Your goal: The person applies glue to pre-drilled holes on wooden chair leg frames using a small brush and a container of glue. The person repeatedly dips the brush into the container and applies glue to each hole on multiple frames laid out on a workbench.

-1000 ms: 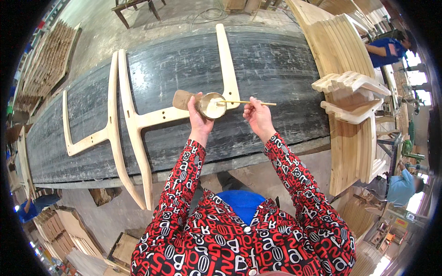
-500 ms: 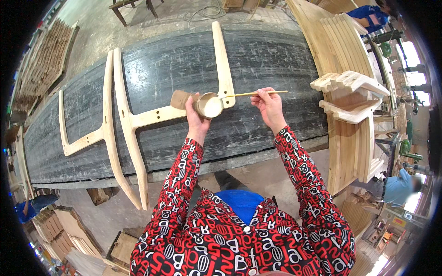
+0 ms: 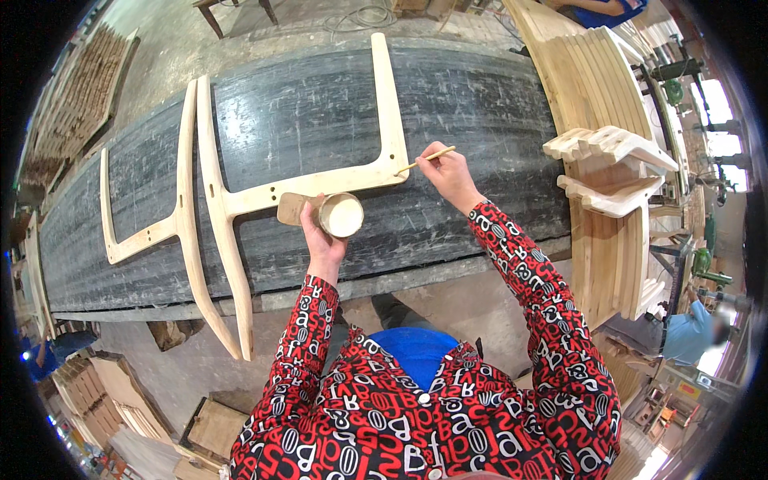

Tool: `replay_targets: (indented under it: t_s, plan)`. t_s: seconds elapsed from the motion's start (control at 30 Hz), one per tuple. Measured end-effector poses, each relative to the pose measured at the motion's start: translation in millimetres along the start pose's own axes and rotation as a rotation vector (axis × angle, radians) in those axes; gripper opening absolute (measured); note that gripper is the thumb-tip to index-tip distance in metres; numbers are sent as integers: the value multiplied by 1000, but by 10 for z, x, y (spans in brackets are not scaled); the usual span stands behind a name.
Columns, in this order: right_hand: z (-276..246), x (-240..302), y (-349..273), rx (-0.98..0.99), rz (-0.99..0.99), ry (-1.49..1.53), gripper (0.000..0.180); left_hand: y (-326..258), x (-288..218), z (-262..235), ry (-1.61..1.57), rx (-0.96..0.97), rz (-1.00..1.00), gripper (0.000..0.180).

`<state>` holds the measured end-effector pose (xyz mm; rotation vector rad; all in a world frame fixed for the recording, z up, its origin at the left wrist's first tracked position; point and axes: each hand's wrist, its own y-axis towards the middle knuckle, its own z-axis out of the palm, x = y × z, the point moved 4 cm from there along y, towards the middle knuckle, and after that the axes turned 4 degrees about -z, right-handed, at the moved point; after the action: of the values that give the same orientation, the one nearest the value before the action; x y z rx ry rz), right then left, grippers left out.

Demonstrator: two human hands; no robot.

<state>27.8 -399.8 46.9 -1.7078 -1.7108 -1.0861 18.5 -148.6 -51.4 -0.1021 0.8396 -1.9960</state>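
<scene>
Dark table (image 3: 480, 104), with a stick (image 3: 445, 151) held at the corner of a wooden frame (image 3: 300, 185)

Grey floor (image 3: 172, 56) shows beyond the table, with a loop of cable (image 3: 364, 18) lying on it. Black and streaked with pale scratches, the tabletop carries the wooden frame, which lies flat: a straight arm points toward the far edge, a crossbar joins it, and a curved leg runs out past the near edge. Just to its left lies a second frame (image 3: 186, 176), similar in shape but facing the other way, so the two long legs sit side by side.

The left hand (image 3: 322, 244) grips a round cup (image 3: 328, 204) from its left side, near the crossbar. Its mouth faces up, showing cream-coloured paste (image 3: 346, 217). A flat brown piece (image 3: 293, 210) juts out left of that hand; whether it is joined to the cup is unclear.

The right hand (image 3: 452, 178) pinches the stick between thumb and fingers. The stick slants down leftward, its tip at the frame's right corner, near a dark hole; I cannot tell whether it touches the wood.

On the right stands a stack of wooden parts (image 3: 600, 88). Farther off is a person in a light blue shirt (image 3: 690, 332).
</scene>
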Motion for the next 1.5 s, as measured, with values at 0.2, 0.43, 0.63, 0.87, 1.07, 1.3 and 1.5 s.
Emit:
replay_targets:
  t_s: [0.2, 0.43, 0.63, 0.87, 1.07, 1.3, 1.5]
  plan:
    - [-37, 48, 138, 9, -52, -34, 15, -141, 5, -113, 18, -21, 8, 44]
    - [-6, 1, 321, 12, -59, -21, 14, -260, 59, -243, -16, -25, 6, 44]
    - [233, 35, 354, 163, -162, -79, 18, -376, 2, -357, -16, -55, 42, 42]
    - [166, 101, 394, 146, -245, -141, 16, -438, 24, -295, -2, -18, 22, 43]
    - [92, 210, 196, 189, -107, -14, 11, -487, -14, -336, -14, -23, 62, 44]
    - [248, 44, 134, 203, -96, -22, 18, -526, -35, -304, 19, -15, 68, 45]
    - [130, 80, 140, 250, -273, -153, 16, -504, 51, -259, -9, 30, 30, 43]
